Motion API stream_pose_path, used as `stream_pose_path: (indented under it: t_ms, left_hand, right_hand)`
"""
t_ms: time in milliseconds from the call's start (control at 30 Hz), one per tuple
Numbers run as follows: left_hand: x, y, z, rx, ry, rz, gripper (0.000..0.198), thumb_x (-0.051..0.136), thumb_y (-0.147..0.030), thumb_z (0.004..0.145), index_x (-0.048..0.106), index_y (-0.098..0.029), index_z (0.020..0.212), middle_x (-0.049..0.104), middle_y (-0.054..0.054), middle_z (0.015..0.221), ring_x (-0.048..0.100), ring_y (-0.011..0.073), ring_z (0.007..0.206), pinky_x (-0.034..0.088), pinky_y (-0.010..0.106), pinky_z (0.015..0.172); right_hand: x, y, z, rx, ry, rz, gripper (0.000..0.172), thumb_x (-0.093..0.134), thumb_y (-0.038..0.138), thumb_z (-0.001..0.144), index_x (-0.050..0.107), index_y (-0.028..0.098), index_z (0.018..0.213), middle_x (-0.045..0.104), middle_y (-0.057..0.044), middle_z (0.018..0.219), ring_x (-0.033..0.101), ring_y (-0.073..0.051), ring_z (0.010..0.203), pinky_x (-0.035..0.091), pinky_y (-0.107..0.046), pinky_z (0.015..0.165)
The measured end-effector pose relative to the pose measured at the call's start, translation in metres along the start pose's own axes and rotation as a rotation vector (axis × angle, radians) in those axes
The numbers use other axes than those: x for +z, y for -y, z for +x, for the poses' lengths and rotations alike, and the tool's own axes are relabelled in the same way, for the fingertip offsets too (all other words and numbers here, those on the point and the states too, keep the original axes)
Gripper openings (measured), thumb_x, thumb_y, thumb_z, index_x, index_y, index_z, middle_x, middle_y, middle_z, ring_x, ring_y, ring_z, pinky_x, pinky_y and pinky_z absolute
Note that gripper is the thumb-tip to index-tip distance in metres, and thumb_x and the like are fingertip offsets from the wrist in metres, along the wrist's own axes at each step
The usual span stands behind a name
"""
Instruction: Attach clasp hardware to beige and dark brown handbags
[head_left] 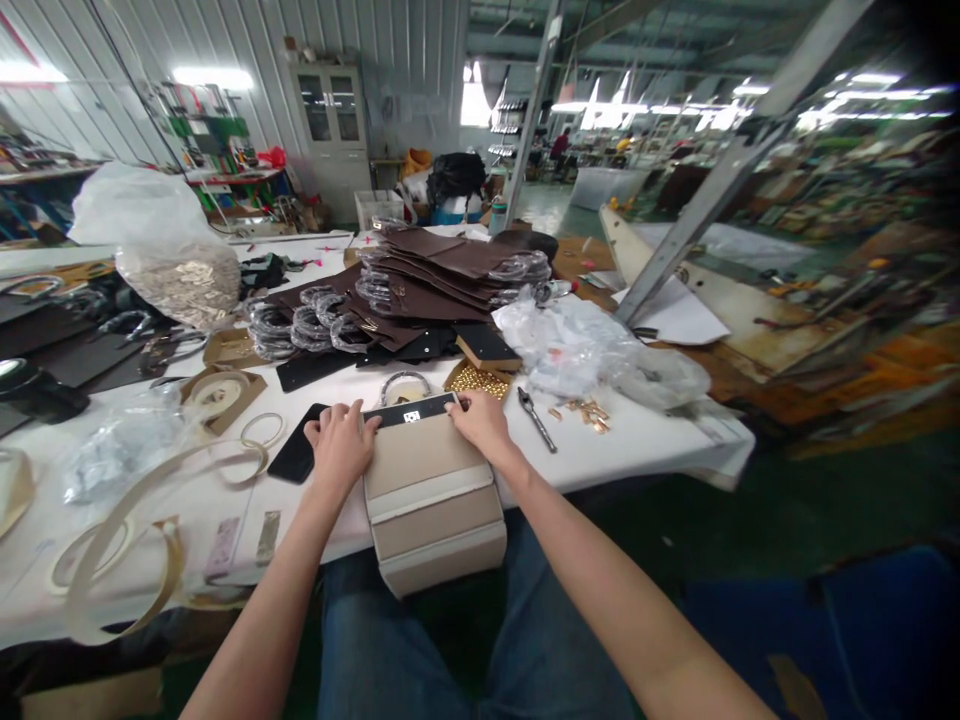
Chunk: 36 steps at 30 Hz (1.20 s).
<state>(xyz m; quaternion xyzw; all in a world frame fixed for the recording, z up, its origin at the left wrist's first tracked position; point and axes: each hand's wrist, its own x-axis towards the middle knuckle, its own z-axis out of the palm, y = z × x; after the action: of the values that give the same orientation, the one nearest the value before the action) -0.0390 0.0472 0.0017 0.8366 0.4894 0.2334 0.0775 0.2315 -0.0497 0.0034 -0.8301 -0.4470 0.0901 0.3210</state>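
A beige bag panel (427,462) hangs over the table's front edge toward my lap, with folded sections and a dark strip (394,412) along its top that bears a small white patch. My left hand (341,440) is at the strip's left end, thumb and index finger at the corner, other fingers curled beside a black phone (294,450). At the right end, my right hand (481,425) pinches the top corner between thumb and fingers. Just behind the strip stands a plastic-wrapped ring handle (405,382). A box of gold-coloured studs (476,380) sits beyond my right hand.
Right of the panel lie a dark metal hand tool (537,420) and loose gold-coloured pieces (592,412). Dark brown bag pieces (442,275) with wrapped handles pile up behind. Crumpled clear plastic (562,345) is at right; tape loops (120,540) and a tape roll (217,395) are at left.
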Motion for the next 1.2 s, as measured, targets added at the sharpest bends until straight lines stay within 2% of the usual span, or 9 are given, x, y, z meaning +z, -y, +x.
stream_pose_path:
  t_ms: [100, 233, 467, 567, 667, 767, 900, 1067, 1200]
  left_hand:
    - [0.014, 0.002, -0.004, 0.001, -0.024, -0.304, 0.04, 0.049, -0.037, 0.111, 0.067, -0.024, 0.144, 0.068, 0.017, 0.148, 0.061, 0.0357, 0.139, 0.038, 0.056, 0.122]
    - [0.031, 0.006, -0.002, -0.013, -0.014, -0.649, 0.033, 0.049, -0.04, 0.109, 0.075, -0.02, 0.114, 0.074, 0.014, 0.132, 0.068, 0.0304, 0.127, 0.052, 0.043, 0.115]
    - [0.059, 0.014, 0.003, -0.045, -0.074, -0.593, 0.038, 0.05, -0.049, 0.106, 0.079, -0.024, 0.111, 0.076, 0.012, 0.129, 0.068, 0.0343, 0.132, 0.049, 0.052, 0.125]
    - [0.068, 0.016, 0.002, -0.03, -0.106, -0.548, 0.041, 0.047, -0.05, 0.107, 0.079, -0.025, 0.112, 0.077, 0.011, 0.13, 0.067, 0.0349, 0.133, 0.047, 0.053, 0.127]
    - [0.074, 0.019, 0.001, 0.003, -0.127, -0.546, 0.042, 0.048, -0.051, 0.107, 0.081, -0.025, 0.112, 0.077, 0.01, 0.13, 0.067, 0.0336, 0.133, 0.045, 0.051, 0.129]
    - [0.075, 0.021, 0.002, 0.009, -0.131, -0.555, 0.043, 0.049, -0.051, 0.109, 0.083, -0.024, 0.113, 0.075, 0.01, 0.131, 0.067, 0.0321, 0.133, 0.045, 0.049, 0.128]
    - [0.074, 0.02, 0.002, -0.027, -0.112, -0.529, 0.042, 0.049, -0.05, 0.111, 0.084, -0.025, 0.114, 0.073, 0.009, 0.134, 0.067, 0.0328, 0.131, 0.046, 0.051, 0.125]
    - [0.08, 0.022, 0.001, -0.034, -0.123, -0.537, 0.044, 0.05, -0.053, 0.111, 0.084, -0.025, 0.116, 0.072, 0.01, 0.137, 0.065, 0.0341, 0.135, 0.044, 0.053, 0.128]
    - [0.085, 0.023, 0.002, -0.035, -0.144, -0.536, 0.045, 0.051, -0.055, 0.109, 0.084, -0.025, 0.114, 0.073, 0.009, 0.135, 0.066, 0.0348, 0.134, 0.045, 0.054, 0.128]
  right_hand:
    - [0.0, -0.001, -0.004, 0.012, -0.079, -0.013, 0.033, 0.082, 0.039, 0.096, 0.077, 0.027, 0.126, 0.079, -0.01, 0.126, 0.072, -0.033, 0.115, 0.053, -0.039, 0.09]
    - [-0.002, -0.005, -0.008, 0.046, -0.161, 0.006, 0.048, 0.087, 0.044, 0.093, 0.066, 0.029, 0.134, 0.07, -0.01, 0.139, 0.068, -0.034, 0.126, 0.055, -0.043, 0.098]
    - [-0.011, -0.016, -0.012, 0.029, -0.161, 0.056, 0.071, 0.087, 0.057, 0.093, 0.055, 0.032, 0.152, 0.066, -0.008, 0.149, 0.064, -0.033, 0.135, 0.056, -0.044, 0.107]
    - [-0.032, -0.043, -0.027, -0.089, -0.285, 0.064, 0.06, 0.079, 0.051, 0.101, 0.057, 0.031, 0.152, 0.068, -0.008, 0.144, 0.066, -0.029, 0.13, 0.056, -0.039, 0.108]
    - [-0.069, -0.092, -0.052, -0.102, -0.396, 0.054, 0.037, 0.075, 0.043, 0.103, 0.071, 0.026, 0.135, 0.074, -0.009, 0.129, 0.071, -0.026, 0.111, 0.057, -0.037, 0.1]
    - [-0.112, -0.154, -0.074, -0.023, -0.368, 0.045, 0.026, 0.074, 0.037, 0.098, 0.078, 0.021, 0.119, 0.079, -0.008, 0.109, 0.069, -0.023, 0.082, 0.057, -0.037, 0.086]
    - [-0.147, -0.215, -0.095, 0.04, -0.329, 0.011, 0.025, 0.07, 0.043, 0.1, 0.082, 0.023, 0.109, 0.083, -0.007, 0.106, 0.071, -0.023, 0.079, 0.056, -0.036, 0.082]
    - [-0.154, -0.235, -0.109, 0.089, -0.296, -0.031, 0.026, 0.067, 0.043, 0.1, 0.084, 0.025, 0.107, 0.084, -0.007, 0.105, 0.075, -0.024, 0.084, 0.058, -0.036, 0.084]
    - [-0.162, -0.236, -0.091, 0.127, -0.32, -0.074, 0.024, 0.069, 0.039, 0.099, 0.085, 0.025, 0.108, 0.085, -0.007, 0.104, 0.076, -0.025, 0.083, 0.059, -0.035, 0.084]
